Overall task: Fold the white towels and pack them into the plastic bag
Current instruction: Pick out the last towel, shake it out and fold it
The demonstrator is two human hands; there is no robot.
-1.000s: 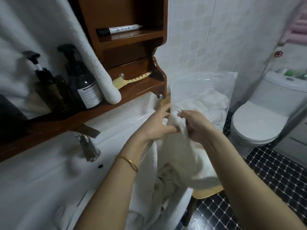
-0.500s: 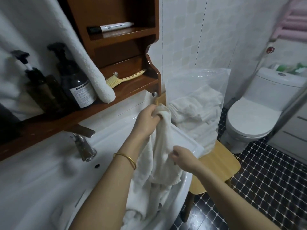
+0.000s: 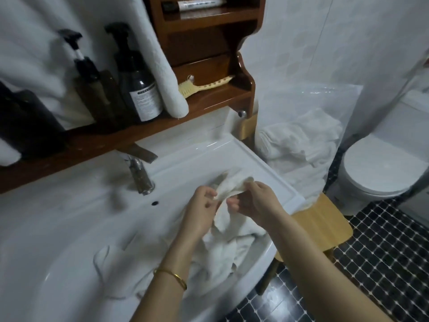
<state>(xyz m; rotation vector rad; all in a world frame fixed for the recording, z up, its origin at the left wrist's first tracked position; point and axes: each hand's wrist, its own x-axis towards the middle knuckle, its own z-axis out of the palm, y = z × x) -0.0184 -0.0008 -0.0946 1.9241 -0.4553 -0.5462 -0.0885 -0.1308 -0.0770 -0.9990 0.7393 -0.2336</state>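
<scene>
Between pinching fingers [image 3: 251, 185]: white towel [image 3: 232, 238].

I see free room over the left half of the basin [image 3: 69, 228]. Faucet [image 3: 140, 177] and overhanging shelf [image 3: 116, 135] block the back. Right side: raised rim [image 3: 267, 168], then plastic bag [image 3: 313, 98] on the stool [image 3: 325, 221], just beside.

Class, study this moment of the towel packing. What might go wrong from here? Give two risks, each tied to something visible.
1. Both the left hand and right hand pinch only one end of the white towel; the rest lies bunched in the sink, so the fold may come out uneven.
2. The plastic bag stands loose on the wooden stool; it might slump when loaded.
</scene>
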